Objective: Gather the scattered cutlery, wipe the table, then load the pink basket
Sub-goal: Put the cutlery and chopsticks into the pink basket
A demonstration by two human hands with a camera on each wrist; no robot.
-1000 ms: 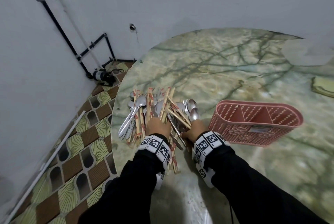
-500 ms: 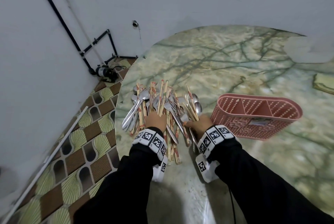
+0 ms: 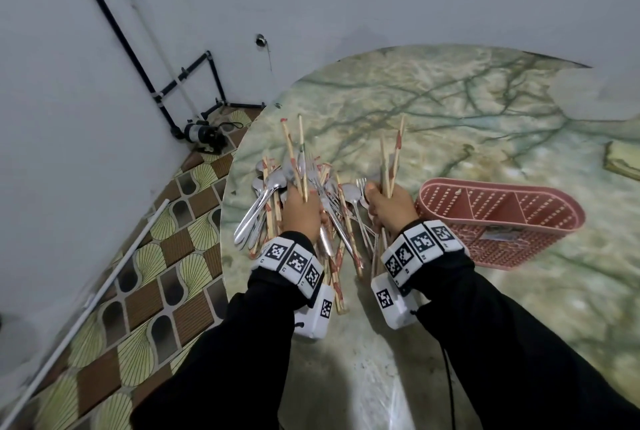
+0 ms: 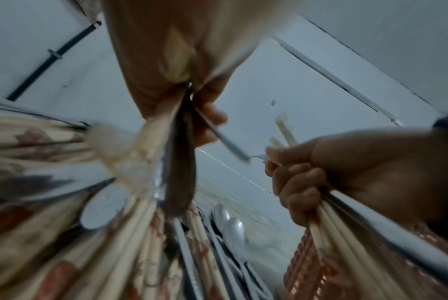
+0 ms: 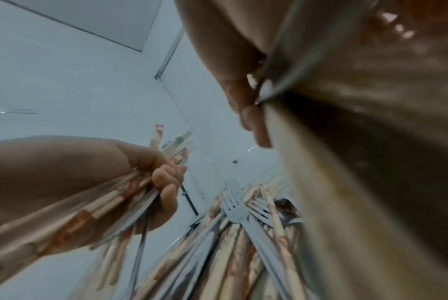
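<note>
**Careful now: two full fists and a loose pile**

Both hands are packed tight. The left hand (image 3: 300, 213) has its fingers curled round a bunch of chopsticks (image 3: 294, 155) and some metal pieces, and the sticks poke up past the fist. The right hand (image 3: 388, 207) is clamped on its own bunch of chopsticks (image 3: 389, 155), with a fork (image 3: 361, 183) jutting out beside the thumb. In the left wrist view I can see the right fingers (image 4: 298, 182) wrapped hard round pale sticks.

I think something could slip. The sticks are thin and smooth, and each fist holds many of them at once. If a grip goes loose even a little, a few may slide out and clatter back down. The pile sits near the round edge of the table (image 3: 450, 110), so a dropped spoon might roll off onto the tiled floor (image 3: 145, 284). The two bunches are also close together, and their ends could tangle or knock.

As for the cutlery (image 3: 332, 221), it is a messy heap between and under the hands. It has shiny spoons (image 3: 263, 194) fanned out to the left, forks in the middle, and chopsticks in paper sleeves with red marks. Much of it lies on the table. The pink basket (image 3: 502, 221) lies just to the right of the right hand, with its dividers showing. Whether anything lies inside it I cannot tell.
</note>
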